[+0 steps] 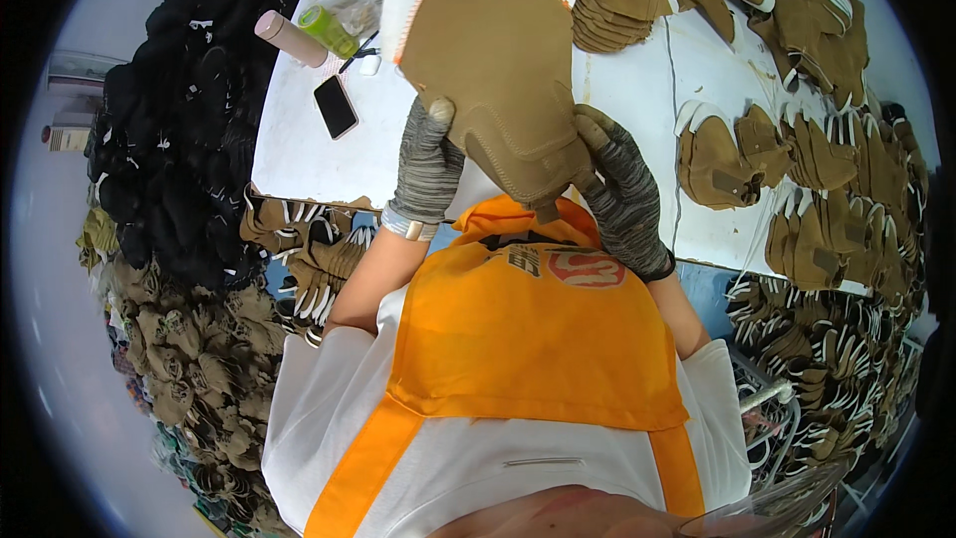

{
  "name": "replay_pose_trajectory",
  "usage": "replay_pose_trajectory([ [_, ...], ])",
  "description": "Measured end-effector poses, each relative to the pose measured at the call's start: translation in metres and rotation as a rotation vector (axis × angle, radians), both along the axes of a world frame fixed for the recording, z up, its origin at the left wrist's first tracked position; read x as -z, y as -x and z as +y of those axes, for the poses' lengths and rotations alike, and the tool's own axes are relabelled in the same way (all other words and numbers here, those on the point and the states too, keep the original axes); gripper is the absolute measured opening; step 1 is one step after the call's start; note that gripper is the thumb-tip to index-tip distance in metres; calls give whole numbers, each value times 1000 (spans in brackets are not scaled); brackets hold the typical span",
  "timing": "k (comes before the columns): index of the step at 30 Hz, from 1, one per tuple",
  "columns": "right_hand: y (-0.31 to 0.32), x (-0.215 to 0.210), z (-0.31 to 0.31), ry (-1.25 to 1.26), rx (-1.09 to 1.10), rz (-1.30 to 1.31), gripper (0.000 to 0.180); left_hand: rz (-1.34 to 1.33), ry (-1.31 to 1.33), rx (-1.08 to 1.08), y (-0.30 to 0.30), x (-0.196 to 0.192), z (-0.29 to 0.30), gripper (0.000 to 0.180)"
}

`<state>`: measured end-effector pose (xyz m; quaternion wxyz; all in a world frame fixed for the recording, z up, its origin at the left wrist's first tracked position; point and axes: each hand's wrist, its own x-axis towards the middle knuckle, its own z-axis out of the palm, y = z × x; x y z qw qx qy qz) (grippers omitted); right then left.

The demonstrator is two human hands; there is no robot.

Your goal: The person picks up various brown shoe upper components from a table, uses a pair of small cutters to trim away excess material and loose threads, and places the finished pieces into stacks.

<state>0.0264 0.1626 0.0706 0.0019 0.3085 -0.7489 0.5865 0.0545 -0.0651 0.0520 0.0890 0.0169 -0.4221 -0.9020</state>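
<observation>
Left hand (430, 159) and right hand (619, 184), in grey striped knit gloves (420, 197), grip opposite sides of a brown, white-edged shoe upper (493, 60) at the white desk (299, 157).

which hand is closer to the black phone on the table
The left. The left hand is to the right of the phone, at the left edge of the brown piece; the right hand is farther off, at that piece's right edge.
</observation>
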Motion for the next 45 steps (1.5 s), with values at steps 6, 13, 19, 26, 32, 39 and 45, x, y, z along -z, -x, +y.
replay_pose_trajectory([
  [6, -3, 1, -1, 55, -36, 30, 41, -49, -148, -14, 2, 13, -4, 81],
  [13, -3, -5, -1, 31, -87, 78, 40, -45, -346, 18, 4, 25, -9, 65],
  [19, 7, 0, -13, -110, -99, 124, 33, -215, -506, 38, 19, 79, -22, 59],
  [26, 57, 47, 0, -288, -215, -147, 34, -655, -593, -3, 1, 263, -70, 51],
  [32, 152, -11, 24, -357, 396, 281, 33, -703, -190, -114, -20, 274, -93, 42],
  [39, 226, -36, -87, -378, 251, 457, 55, -648, 516, -574, -7, 222, -108, 36],
  [45, 301, 5, -127, -586, 306, 209, 59, -382, 742, -199, -4, 150, -68, 39],
])
